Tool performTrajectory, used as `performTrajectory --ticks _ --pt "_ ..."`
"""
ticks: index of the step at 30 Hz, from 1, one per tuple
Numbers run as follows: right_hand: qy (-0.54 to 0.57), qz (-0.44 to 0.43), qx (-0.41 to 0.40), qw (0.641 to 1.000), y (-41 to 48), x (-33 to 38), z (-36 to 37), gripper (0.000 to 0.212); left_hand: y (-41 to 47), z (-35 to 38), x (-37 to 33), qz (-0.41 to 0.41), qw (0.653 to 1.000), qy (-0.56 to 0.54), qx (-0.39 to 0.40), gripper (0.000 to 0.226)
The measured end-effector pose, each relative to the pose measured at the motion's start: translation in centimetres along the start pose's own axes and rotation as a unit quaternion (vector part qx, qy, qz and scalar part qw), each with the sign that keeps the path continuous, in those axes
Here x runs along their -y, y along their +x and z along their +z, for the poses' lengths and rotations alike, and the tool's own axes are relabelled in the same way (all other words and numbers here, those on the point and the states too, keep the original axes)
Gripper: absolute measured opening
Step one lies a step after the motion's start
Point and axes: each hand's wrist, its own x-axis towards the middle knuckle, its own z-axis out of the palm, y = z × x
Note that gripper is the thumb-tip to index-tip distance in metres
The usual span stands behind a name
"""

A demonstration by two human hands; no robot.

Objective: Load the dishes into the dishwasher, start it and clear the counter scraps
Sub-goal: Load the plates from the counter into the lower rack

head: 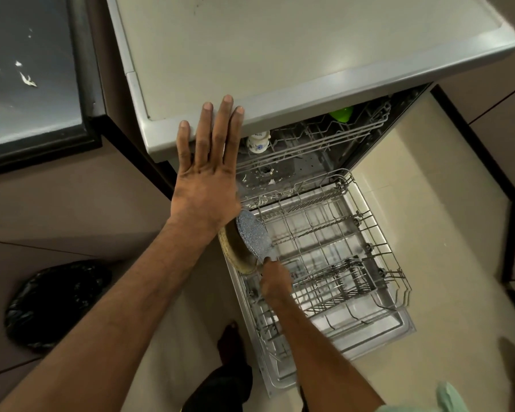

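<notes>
The dishwasher (pixel 280 69) stands open with its lower rack (pixel 333 242) pulled out over the lowered door. My right hand (pixel 275 282) holds a grey speckled plate (pixel 253 234) on edge at the rack's left side, next to a brown-rimmed dish (pixel 235 251) that stands there. My left hand (pixel 208 162) lies flat, fingers spread, against the front edge of the dishwasher's top. In the upper rack (pixel 324 138) sit a white flowered cup (pixel 258 141) and a green item (pixel 341 113). White scraps (pixel 27 80) lie on the dark counter at the left.
A cutlery basket (pixel 348 278) sits in the lower rack's front right. A bin with a black bag (pixel 57 301) stands on the floor at the left. Food bits (pixel 265 179) lie on the tub floor. My foot (pixel 231 340) is beside the door.
</notes>
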Motion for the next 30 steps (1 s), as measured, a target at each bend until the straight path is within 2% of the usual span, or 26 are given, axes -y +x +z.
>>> performTrajectory --ticks 4,7,11,14,17,20,23,26,30 --pt "0.034 -0.006 0.016 0.999 -3.3 -0.9 -3.6 0.022 -0.1 -1.9 -0.9 -0.017 0.997 -0.023 0.07 0.122" --pt "0.062 -0.029 -0.011 0.998 -5.6 -1.6 -7.6 0.016 -0.9 -3.6 -1.5 -0.038 0.991 -0.064 0.109 0.115" --pt "0.07 -0.081 -0.041 0.993 -9.9 -1.8 -13.0 0.026 -7.0 -6.5 -3.4 -0.091 0.98 -0.052 0.168 0.104" --pt "0.063 -0.144 -0.059 0.986 -13.3 -0.8 -17.0 0.033 -13.3 -8.8 -4.2 -0.156 0.961 -0.05 0.223 0.109" --pt "0.04 -0.222 -0.062 0.972 -16.9 1.7 -21.1 0.027 -17.1 -11.9 -3.4 -0.248 0.942 -0.076 0.212 0.112" --pt "0.061 -0.287 -0.056 0.954 -19.8 5.4 -23.7 0.023 -19.1 -16.2 -1.9 -0.299 0.93 -0.069 0.204 0.111" --pt "0.036 -0.365 -0.07 0.928 -22.1 11.1 -24.9 0.005 -20.6 -20.0 1.1 -0.356 0.918 -0.053 0.165 0.104" --pt "0.029 -0.425 -0.1 0.899 -25.1 17.1 -24.9 0.019 -22.5 -22.8 4.5 -0.402 0.903 -0.046 0.144 0.099" --pt "0.029 -0.508 -0.114 0.853 -28.6 24.3 -22.9 0.015 -26.2 -25.4 9.3 -0.452 0.884 -0.044 0.111 0.094"
